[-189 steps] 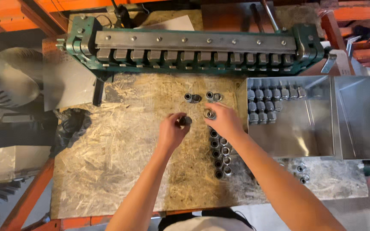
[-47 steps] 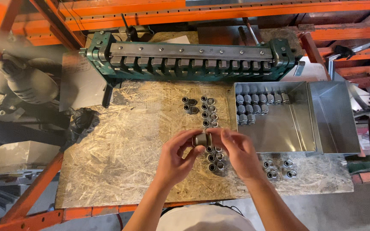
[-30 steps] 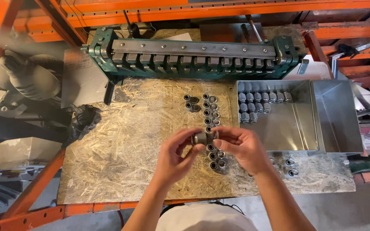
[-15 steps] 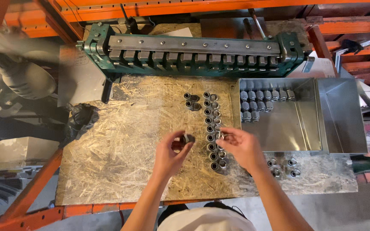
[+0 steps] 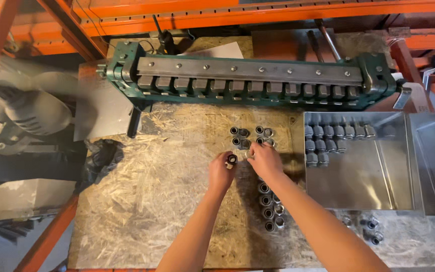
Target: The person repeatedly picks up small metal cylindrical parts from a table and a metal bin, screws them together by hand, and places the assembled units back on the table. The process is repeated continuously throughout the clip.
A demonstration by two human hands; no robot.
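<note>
My left hand (image 5: 222, 173) pinches a small dark round fitting (image 5: 231, 159) between its fingertips, just above the chipboard bench top (image 5: 147, 201). My right hand (image 5: 264, 160) reaches beside it and its fingertips hold a small silvery ring-shaped piece (image 5: 248, 153) close to the cluster of upright fittings (image 5: 250, 136). A line of the same small black and silver fittings (image 5: 270, 206) runs toward me under my right forearm. Part of that line is hidden by the arm.
A green sheet-metal bending machine (image 5: 247, 75) stretches across the back of the bench. A shiny metal tray (image 5: 368, 176) on the right holds rows of grey fittings (image 5: 331, 141). A few loose fittings (image 5: 371, 229) lie near the tray's front. Orange rack beams (image 5: 258, 10) frame the bench.
One assembled piece held between both hands has come apart. The hands moved away from me toward the far cluster, each now holding a small part.
</note>
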